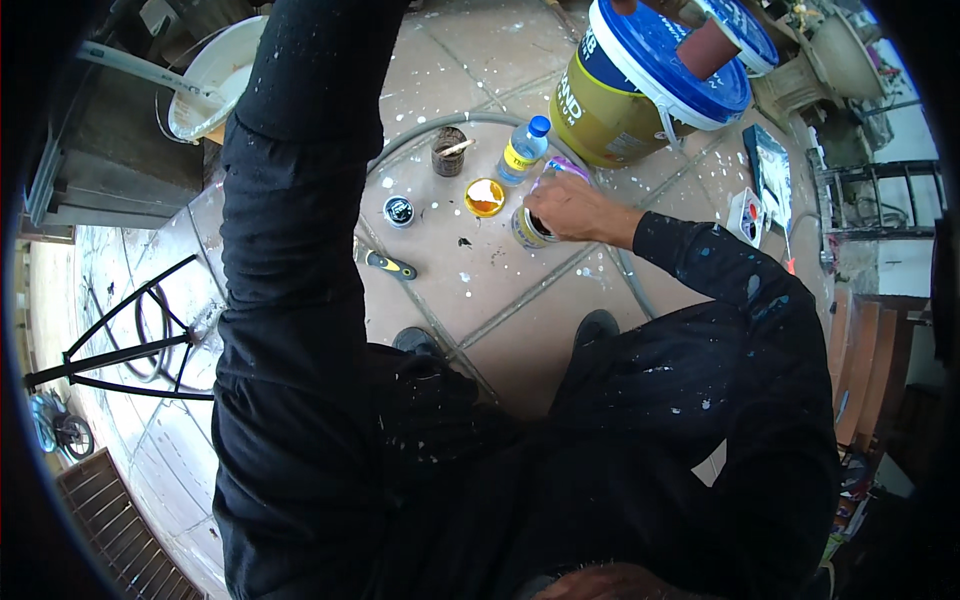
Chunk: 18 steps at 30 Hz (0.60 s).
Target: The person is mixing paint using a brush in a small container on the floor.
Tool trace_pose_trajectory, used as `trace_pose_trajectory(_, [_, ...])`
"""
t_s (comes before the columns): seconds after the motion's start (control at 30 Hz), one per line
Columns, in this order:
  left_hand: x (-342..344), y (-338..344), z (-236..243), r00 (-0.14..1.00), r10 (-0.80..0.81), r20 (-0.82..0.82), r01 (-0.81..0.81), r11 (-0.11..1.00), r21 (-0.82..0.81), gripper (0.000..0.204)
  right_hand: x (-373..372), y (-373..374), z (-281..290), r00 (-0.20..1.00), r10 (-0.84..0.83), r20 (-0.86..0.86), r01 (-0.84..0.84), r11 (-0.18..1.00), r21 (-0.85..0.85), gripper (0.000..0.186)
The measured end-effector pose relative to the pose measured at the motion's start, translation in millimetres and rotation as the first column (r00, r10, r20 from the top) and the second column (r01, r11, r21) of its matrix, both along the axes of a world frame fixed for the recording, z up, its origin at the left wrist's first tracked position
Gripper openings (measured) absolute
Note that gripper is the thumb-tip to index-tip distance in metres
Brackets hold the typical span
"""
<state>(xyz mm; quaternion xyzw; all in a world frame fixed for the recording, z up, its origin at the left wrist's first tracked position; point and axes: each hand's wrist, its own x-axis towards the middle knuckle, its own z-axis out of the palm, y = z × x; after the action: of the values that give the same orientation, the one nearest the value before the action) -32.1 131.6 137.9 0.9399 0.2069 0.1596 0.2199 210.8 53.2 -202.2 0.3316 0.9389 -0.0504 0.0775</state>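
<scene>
While right fingers (545, 205) half-curl over can (526, 231), hold unclear, best keep can upright; bottle (521, 156) beyond fingers; left hand unseen.

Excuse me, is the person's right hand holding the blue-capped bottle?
No, the right hand is at the small can beside the bottle.

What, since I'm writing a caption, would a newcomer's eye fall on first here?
Probably the big yellow-green bucket with its bright blue lid, at the upper right. Next, the black left sleeve, running up the left half to the top edge. Then the right hand, near the middle, at the top of a small can near a blue-capped bottle.
</scene>
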Motion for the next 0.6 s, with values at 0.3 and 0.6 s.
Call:
trace_pose_trajectory(0.3, [9.3, 1.9, -1.1, 1.0, 0.028, -0.014, -0.027, 0.996, 0.081, 0.056, 8.3, -4.7, -6.3, 0.991, 0.135, 0.001, -0.134, 0.991, -0.026, 0.009])
trace_pose_trajectory(0.6, [19.8, 8.7, -11.4, 1.0, -0.009, -0.009, 0.01, 0.991, 0.133, 0.059, 15.7, -1.7, 1.4, 0.965, 0.025, 0.261, 0.024, 0.983, -0.182, 0.01])
